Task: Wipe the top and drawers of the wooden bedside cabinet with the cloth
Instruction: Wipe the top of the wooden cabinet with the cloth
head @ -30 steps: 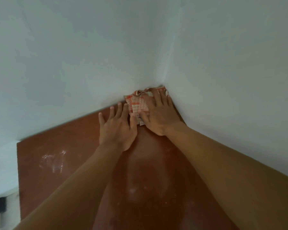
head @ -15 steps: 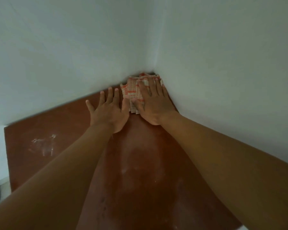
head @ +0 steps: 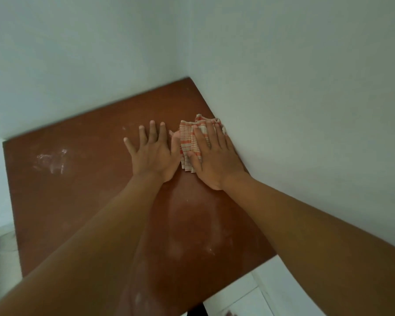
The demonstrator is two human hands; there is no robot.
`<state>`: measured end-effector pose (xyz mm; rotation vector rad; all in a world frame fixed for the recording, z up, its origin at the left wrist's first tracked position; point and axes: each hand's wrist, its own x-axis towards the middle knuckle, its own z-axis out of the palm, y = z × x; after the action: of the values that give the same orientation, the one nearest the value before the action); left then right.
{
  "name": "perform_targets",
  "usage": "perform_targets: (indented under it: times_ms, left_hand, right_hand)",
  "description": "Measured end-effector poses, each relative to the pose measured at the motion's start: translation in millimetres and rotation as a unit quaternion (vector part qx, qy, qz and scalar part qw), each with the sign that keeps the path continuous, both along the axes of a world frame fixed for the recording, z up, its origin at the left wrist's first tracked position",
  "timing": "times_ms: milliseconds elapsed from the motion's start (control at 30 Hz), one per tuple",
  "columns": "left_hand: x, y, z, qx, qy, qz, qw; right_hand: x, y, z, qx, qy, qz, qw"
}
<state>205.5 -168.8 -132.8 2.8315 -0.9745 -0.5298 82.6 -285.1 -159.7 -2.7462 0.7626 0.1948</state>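
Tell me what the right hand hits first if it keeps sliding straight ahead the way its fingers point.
Probably the wall. The right hand presses the cloth flat on the cabinet top, fingers angled toward the back corner beside that wall. Exact depth is unclear.

Right hand (head: 214,156) flat on cloth (head: 188,144), cabinet top (head: 78,190).

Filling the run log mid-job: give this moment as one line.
step: wiping top | right hand: flat on cloth beside right wall | left hand: flat on cabinet top | white smudge unwiped | drawers: out of view
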Motion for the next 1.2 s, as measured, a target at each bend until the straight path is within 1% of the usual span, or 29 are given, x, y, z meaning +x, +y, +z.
perform_targets:
  times_ms: [200,367,433,567,667,767,800,867,933,1033,1067,1133,1200]
  left_hand:
    - [-67,32,0,-0.021,0.014,-0.035,0.999]
    - [-117,56,3,-0.012,0.015,-0.051,0.998]
    - [-134,65,3,-0.014,0.014,-0.05,0.999]
    - [-158,80,7,-0.025,0.009,-0.041,0.999]
    - [-172,89,11,-0.036,-0.001,-0.041,0.998]
    - [-181,97,16,-0.052,-0.004,-0.046,0.998]
    - [-183,99,17,-0.057,-0.005,-0.047,0.997]
    - [-187,103,19,-0.065,-0.011,-0.048,0.997]
    - [-189,107,21,-0.069,-0.013,-0.051,0.996]
    - [-186,110,21,-0.068,-0.014,-0.054,0.996]
    - [-184,110,21,-0.067,-0.014,-0.054,0.996]
    - [-179,109,22,-0.066,-0.008,-0.047,0.997]
    - [-175,104,23,-0.073,0.001,-0.039,0.997]
  right_hand:
    - [-80,29,4,0.001,0.012,0.002,1.0]
    - [-151,57,3,-0.02,-0.012,0.002,1.0]
    - [-177,66,0,-0.022,-0.023,0.0,0.999]
    - [-214,72,-4,-0.015,-0.018,0.01,1.0]
    - [-237,79,-5,-0.018,-0.034,0.0,0.999]
    - [-259,83,-12,-0.049,-0.075,0.004,0.996]
    - [-266,84,-14,-0.055,-0.076,0.011,0.996]
    - [-280,87,-18,-0.058,-0.052,0.015,0.997]
    - [-296,92,-22,-0.049,-0.043,-0.004,0.998]
    - [-318,105,-24,-0.033,0.025,0.027,0.999]
    - [-324,107,-23,-0.023,0.028,0.022,0.999]
    - [-332,111,-14,-0.003,0.002,-0.021,1.0]
    - [-327,115,0,-0.012,-0.045,-0.027,0.999]
